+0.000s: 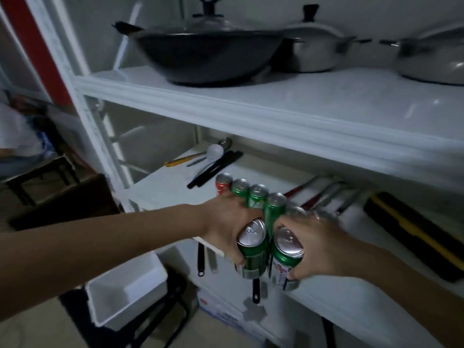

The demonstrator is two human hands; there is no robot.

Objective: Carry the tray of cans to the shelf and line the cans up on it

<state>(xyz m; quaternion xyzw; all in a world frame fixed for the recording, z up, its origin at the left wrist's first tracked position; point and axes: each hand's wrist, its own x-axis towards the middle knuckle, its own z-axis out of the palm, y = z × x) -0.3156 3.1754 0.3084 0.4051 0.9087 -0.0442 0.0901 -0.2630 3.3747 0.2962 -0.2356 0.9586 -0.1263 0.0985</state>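
Observation:
My left hand grips a green can at the front edge of the white middle shelf. My right hand grips another green can right beside it. Behind my hands a row of cans stands on the shelf: a red can at the left end, then three green cans, with a silver top partly hidden further right. The white tray sits empty on a dark stool below left.
On the upper shelf stand a black wok and two steel pots. Utensils lie at the back of the middle shelf; a black and yellow case lies at the right. Spatulas hang below the shelf edge.

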